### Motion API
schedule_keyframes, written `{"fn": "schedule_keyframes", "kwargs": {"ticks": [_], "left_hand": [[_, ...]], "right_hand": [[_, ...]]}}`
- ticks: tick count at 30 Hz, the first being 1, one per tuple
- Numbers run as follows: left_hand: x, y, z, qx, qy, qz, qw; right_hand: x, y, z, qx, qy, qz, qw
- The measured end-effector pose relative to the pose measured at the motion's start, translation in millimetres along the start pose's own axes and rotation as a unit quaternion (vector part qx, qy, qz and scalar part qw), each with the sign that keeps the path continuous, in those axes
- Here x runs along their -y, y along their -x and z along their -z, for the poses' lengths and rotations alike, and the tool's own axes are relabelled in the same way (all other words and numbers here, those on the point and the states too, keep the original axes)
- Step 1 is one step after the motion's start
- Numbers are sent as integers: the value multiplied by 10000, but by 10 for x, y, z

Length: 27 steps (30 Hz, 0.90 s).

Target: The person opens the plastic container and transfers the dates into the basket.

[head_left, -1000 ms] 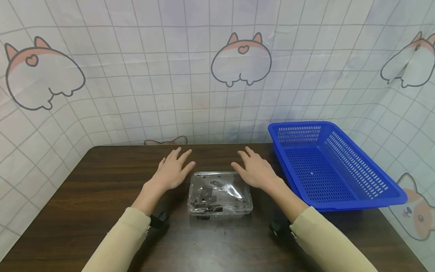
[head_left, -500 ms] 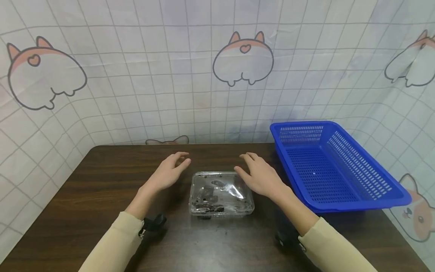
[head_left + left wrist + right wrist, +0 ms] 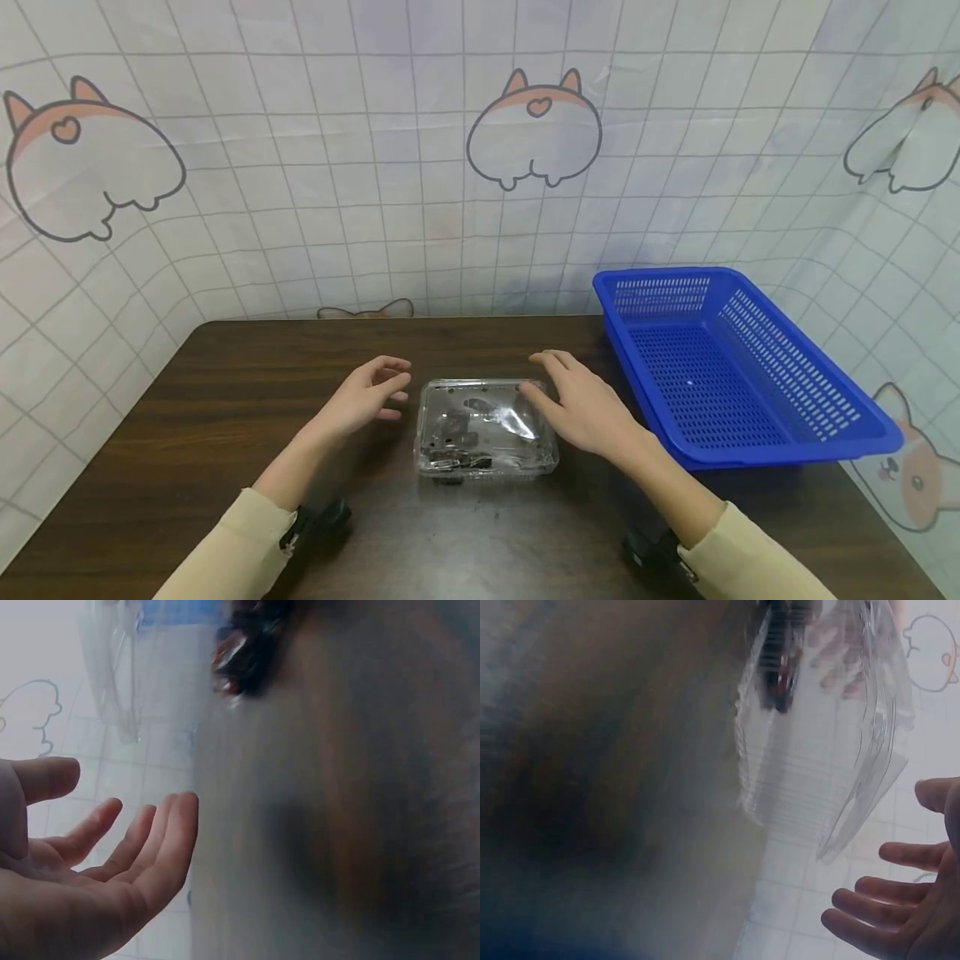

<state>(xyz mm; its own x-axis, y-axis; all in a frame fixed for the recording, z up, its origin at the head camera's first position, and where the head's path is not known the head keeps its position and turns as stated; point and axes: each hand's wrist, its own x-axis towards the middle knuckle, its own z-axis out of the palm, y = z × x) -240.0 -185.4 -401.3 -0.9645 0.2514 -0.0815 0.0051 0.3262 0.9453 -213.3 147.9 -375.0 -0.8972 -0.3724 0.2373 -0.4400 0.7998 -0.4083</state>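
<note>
On either side of a clear box (image 3: 486, 433), both hands (image 3: 365, 398) (image 3: 581, 406), relaxed fingers (image 3: 176, 832) spread, forearms (image 3: 294, 464) angled inward

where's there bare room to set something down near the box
The widest bare patch is the table left of the left hand, out to the table's left edge. Also bare: a patch on the near side of the box, and a strip behind it, up to the wall. Crowded: between box and basket, where the right hand is.

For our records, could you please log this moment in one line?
left hand: empty; right hand: empty; box: on table, between hands; basket: at right
</note>
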Motion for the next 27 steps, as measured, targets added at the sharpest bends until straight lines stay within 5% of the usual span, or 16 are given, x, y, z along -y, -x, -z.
{"fn": "schedule_keyframes", "kwargs": {"ticks": [8,27], "left_hand": [[56,102,-76,230,872,507,9946],[119,159,-182,703,1310,312,9884]], "right_hand": [[25,196,-19,343,277,44,9990],[38,374,-54,610,233,392,9971]]}}
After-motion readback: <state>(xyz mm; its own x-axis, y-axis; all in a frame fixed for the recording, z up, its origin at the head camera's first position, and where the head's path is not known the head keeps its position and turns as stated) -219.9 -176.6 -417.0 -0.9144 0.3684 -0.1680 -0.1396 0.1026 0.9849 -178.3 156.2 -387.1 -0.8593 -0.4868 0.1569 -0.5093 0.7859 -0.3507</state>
